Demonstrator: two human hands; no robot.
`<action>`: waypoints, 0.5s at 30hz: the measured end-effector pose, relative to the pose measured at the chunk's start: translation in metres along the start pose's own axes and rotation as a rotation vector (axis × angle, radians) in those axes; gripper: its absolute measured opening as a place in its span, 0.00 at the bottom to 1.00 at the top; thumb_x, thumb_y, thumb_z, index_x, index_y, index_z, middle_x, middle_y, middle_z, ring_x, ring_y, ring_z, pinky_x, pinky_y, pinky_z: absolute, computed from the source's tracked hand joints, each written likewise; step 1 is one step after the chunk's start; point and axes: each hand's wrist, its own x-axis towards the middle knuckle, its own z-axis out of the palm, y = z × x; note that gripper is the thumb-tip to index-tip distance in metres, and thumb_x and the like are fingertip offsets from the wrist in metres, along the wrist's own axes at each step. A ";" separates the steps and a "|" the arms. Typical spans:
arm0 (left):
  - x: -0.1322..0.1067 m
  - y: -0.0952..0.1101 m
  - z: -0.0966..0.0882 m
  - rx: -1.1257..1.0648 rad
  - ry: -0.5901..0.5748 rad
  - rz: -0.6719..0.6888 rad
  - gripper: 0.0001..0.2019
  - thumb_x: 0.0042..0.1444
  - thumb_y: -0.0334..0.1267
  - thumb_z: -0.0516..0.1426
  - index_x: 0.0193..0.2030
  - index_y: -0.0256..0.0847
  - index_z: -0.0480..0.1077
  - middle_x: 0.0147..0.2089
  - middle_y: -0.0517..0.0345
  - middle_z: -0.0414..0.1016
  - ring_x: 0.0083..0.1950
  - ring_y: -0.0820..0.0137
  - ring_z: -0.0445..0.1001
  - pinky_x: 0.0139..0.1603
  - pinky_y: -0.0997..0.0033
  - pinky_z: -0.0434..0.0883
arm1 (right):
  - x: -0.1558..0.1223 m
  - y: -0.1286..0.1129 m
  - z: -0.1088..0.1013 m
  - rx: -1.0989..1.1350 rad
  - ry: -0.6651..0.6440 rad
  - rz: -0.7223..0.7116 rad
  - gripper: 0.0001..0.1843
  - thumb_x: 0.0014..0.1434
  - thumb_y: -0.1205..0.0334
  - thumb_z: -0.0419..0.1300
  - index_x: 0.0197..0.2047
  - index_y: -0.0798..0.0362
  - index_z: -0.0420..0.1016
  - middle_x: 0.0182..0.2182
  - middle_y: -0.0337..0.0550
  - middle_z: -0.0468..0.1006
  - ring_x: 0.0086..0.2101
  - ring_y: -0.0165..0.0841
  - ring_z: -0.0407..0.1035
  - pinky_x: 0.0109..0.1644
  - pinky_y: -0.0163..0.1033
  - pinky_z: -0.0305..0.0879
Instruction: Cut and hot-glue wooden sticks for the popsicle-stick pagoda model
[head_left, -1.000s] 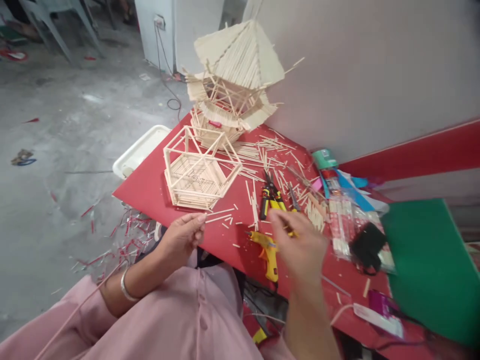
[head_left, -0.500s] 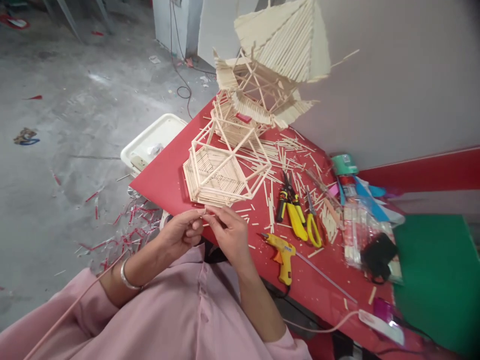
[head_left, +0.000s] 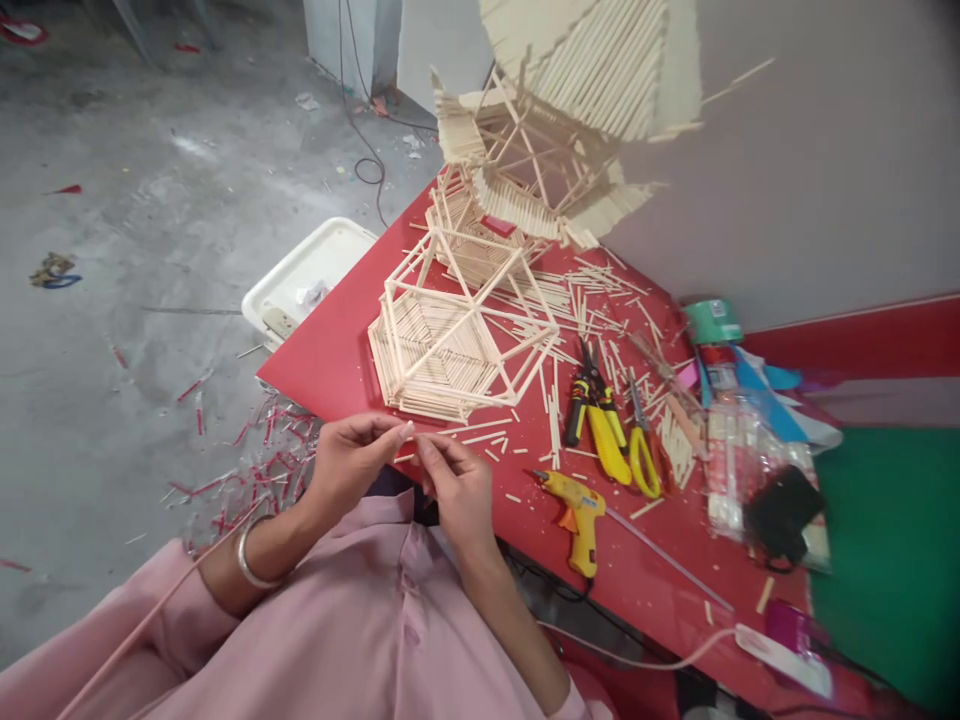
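My left hand [head_left: 352, 462] and my right hand [head_left: 460, 488] meet at the near table edge, fingertips pinched close together. Whatever sits between them is too small to make out. Just beyond stands an open hexagonal frame of thin wooden sticks [head_left: 471, 300] on a layered stick base [head_left: 435, 350]. Behind it rises a taller stick model with a slatted roof [head_left: 600, 75]; its top runs out of view. Short loose sticks [head_left: 480, 435] lie close to my right hand. A yellow glue gun [head_left: 577, 510] rests on its side to the right.
On the red tabletop [head_left: 330, 370] lie yellow-black cutters [head_left: 600, 420], yellow scissors [head_left: 643, 455] and scattered sticks [head_left: 592, 290]. Packs of sticks [head_left: 727, 465], a green tape roll [head_left: 712, 322] and a green board [head_left: 892, 560] are at right. A white tray [head_left: 315, 270] stands beyond the left edge.
My view has shifted slightly, so the models and tools appear farther right. My hands stay pinched together, with the left fingers straighter and the right fingers curled lower.
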 end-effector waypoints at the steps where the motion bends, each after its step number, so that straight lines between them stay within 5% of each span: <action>1: 0.001 0.002 0.000 0.057 0.030 0.070 0.11 0.44 0.45 0.68 0.24 0.39 0.77 0.16 0.65 0.64 0.19 0.79 0.58 0.19 0.77 0.56 | 0.000 -0.001 0.001 0.005 0.005 -0.005 0.16 0.58 0.49 0.62 0.38 0.53 0.80 0.21 0.35 0.75 0.16 0.25 0.60 0.19 0.31 0.59; 4: 0.006 0.005 0.000 0.132 0.072 0.143 0.10 0.47 0.43 0.67 0.24 0.39 0.78 0.17 0.65 0.64 0.19 0.79 0.58 0.19 0.77 0.56 | 0.000 -0.009 0.001 -0.091 0.045 -0.099 0.15 0.60 0.51 0.61 0.40 0.53 0.81 0.18 0.34 0.73 0.17 0.26 0.63 0.22 0.32 0.62; 10: 0.012 0.003 -0.002 0.010 -0.046 -0.059 0.16 0.48 0.49 0.66 0.24 0.37 0.76 0.14 0.65 0.62 0.14 0.81 0.53 0.14 0.78 0.50 | 0.011 -0.033 -0.004 -0.338 0.053 -0.241 0.13 0.62 0.54 0.59 0.41 0.50 0.83 0.16 0.33 0.73 0.18 0.28 0.67 0.26 0.32 0.65; 15: 0.006 0.008 -0.001 0.087 -0.087 0.054 0.16 0.52 0.50 0.64 0.26 0.37 0.76 0.16 0.64 0.66 0.15 0.80 0.58 0.15 0.78 0.56 | 0.014 -0.041 -0.001 -0.429 -0.018 -0.270 0.12 0.63 0.56 0.58 0.41 0.48 0.83 0.20 0.35 0.78 0.20 0.29 0.71 0.27 0.32 0.67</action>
